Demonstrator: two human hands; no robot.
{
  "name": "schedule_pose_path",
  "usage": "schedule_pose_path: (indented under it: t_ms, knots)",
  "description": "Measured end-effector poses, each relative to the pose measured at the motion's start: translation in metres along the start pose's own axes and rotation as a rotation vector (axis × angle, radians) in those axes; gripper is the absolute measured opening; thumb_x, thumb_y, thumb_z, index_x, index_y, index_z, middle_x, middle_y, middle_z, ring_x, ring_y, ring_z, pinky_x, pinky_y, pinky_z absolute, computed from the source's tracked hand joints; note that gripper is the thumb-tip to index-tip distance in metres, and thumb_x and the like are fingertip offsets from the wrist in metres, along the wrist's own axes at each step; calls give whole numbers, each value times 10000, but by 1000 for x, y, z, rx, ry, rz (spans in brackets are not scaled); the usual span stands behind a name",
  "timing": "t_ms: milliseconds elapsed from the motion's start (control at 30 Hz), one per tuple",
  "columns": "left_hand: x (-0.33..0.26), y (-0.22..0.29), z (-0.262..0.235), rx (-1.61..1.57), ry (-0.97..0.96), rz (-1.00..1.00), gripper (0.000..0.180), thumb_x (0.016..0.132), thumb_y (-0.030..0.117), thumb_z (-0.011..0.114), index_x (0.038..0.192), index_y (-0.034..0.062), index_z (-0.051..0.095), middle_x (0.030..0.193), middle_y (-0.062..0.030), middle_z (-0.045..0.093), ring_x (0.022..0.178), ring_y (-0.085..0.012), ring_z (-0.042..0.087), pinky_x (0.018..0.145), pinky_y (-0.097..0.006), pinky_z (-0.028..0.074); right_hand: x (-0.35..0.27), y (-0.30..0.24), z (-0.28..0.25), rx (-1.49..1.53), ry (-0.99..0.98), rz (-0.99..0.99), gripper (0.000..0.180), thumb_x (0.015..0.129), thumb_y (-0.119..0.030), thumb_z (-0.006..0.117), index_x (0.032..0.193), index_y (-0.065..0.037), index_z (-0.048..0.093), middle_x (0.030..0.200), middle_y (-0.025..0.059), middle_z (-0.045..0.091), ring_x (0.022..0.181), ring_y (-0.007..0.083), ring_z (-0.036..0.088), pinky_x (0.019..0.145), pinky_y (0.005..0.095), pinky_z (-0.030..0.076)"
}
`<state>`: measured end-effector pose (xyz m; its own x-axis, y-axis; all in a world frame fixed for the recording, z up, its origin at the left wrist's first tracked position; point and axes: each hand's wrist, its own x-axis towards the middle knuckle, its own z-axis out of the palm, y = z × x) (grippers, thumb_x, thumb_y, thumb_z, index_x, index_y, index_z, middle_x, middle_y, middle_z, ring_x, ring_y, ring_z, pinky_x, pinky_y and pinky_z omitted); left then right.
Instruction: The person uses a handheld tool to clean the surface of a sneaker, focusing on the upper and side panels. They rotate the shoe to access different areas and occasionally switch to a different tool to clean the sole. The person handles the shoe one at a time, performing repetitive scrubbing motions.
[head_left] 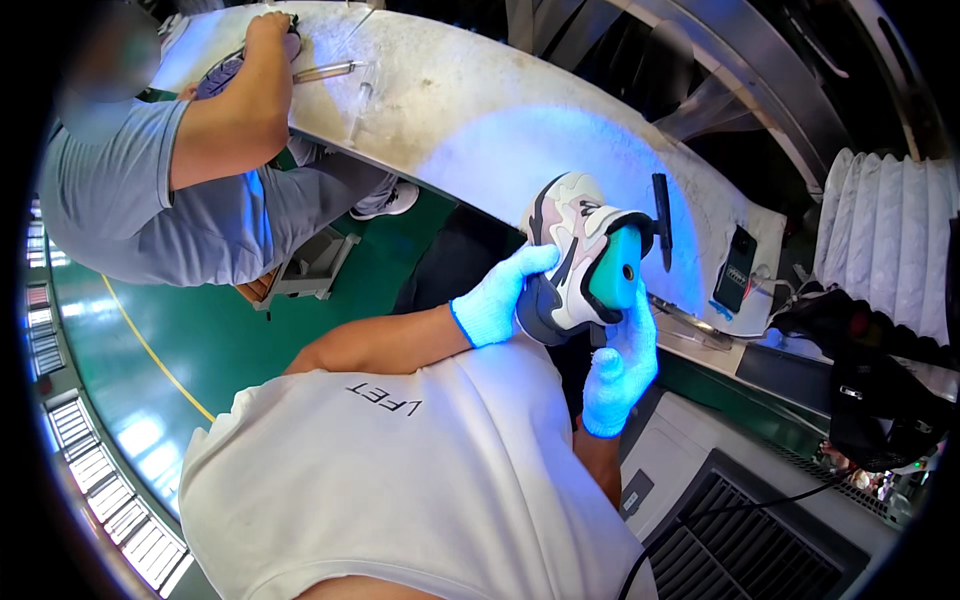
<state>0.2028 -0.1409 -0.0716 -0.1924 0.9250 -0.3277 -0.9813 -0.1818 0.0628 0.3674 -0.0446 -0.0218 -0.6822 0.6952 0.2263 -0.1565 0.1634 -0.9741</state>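
Observation:
A white, pink and black sneaker is held tilted in front of my chest, at the table's near edge. A teal shoe last with a round hole fills its opening. My left hand, in a white knit glove, grips the sneaker's left side, thumb on the upper. My right hand, gloved alike, is at the end with the last; its fingers reach up against it, partly hidden, and its thumb stands apart. Blue-violet light falls on the gloves. Just beyond the sneaker is a black bar-shaped piece.
The long pale worktable curves across the far side. A phone with a cable lies at its right. A seated co-worker handles a dark shoe at the left. A brush-like tool lies nearby; a ribbed white duct stands right.

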Motion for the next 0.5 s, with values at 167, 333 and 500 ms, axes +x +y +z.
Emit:
schedule_pose_path:
  t_ms: [167,333,500]
  knots:
    - [2,5,-7,-49,-31,-58,702,1022,345,742,1616,43,521,1481,-214,703,1294,-358,727,1150,-535,579,-3,0,5,77,-6,30,1070,978,-576,835,1654,137,412,1690,256,482,1532,383,512,1282,536,411]
    - [-2,18,6,-29,-39,-46,697,1061,426,658,1640,73,499,1497,-216,684,1314,-378,707,1168,-543,558,8,-6,7,125,-61,49,1082,972,-590,833,1650,140,412,1678,263,502,1518,385,532,1266,533,429]
    - [2,36,20,-153,-24,-27,609,1129,511,506,1584,110,553,1453,-204,702,1258,-367,716,1136,-537,569,24,-6,8,132,-41,40,1109,958,-624,830,1647,139,413,1670,278,510,1519,396,537,1269,547,425]
